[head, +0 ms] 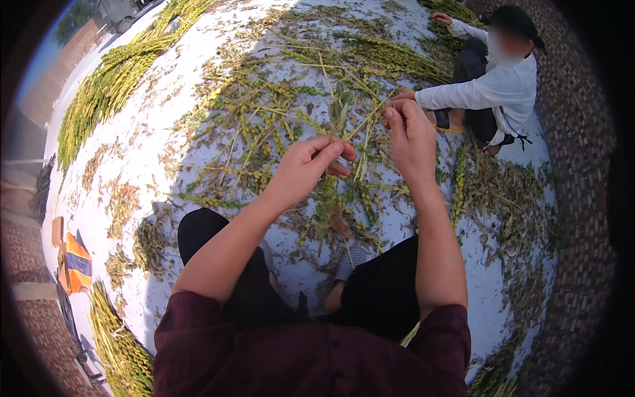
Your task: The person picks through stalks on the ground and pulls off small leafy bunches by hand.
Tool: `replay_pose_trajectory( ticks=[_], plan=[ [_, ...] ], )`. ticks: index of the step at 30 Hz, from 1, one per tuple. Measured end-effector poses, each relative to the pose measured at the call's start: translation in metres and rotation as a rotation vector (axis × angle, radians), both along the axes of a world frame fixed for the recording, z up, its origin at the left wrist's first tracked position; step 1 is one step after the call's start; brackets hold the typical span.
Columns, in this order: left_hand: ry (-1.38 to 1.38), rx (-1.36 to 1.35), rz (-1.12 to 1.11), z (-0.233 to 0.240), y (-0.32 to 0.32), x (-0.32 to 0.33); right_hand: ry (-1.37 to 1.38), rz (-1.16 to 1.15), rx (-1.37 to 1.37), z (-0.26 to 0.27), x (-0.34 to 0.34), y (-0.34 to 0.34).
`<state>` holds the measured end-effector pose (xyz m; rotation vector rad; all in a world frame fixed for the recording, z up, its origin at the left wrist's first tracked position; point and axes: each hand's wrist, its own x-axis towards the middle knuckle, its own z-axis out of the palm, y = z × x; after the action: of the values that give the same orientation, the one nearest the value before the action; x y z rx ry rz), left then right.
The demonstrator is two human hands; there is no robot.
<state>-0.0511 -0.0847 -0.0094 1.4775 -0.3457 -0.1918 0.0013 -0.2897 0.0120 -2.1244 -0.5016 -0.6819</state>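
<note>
My left hand [312, 166] is raised over the littered sheet, thumb and forefinger pinched on a thin plant stalk with wilted leaves [340, 106]. To its right is my right hand [411, 136], thumb bent against the fingers. Whether something thin is between those fingertips cannot be made out. A pale stalk [366, 121] slants between the two hands; what supports it is unclear. Below and around them lie loose cut stalks with yellow-green pods [253, 134], mixed with dry leaves. A pod-covered stalk [367, 204] lies just beyond my feet.
Another person [496, 84] squats at the right, one hand [404, 94] close beyond my right hand. Long bundles of pod stalks [124, 74] lie at the far left, and a tied bundle [119, 342] at the near left. An orange-and-blue bag [78, 263] rests on the white sheet [188, 74].
</note>
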Motion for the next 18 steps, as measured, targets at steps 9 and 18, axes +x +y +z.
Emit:
replay_pose_trajectory(
  ticks=[9, 18],
  plan=[
    [-0.001, 0.117, 0.081, -0.01, -0.011, 0.002, -0.094, 0.176, -0.007, 0.015, -0.033, 0.028],
    [0.052, 0.008, 0.082, -0.009, -0.011, -0.001, -0.282, -0.038, -0.376, -0.002, -0.018, 0.021]
  ],
)
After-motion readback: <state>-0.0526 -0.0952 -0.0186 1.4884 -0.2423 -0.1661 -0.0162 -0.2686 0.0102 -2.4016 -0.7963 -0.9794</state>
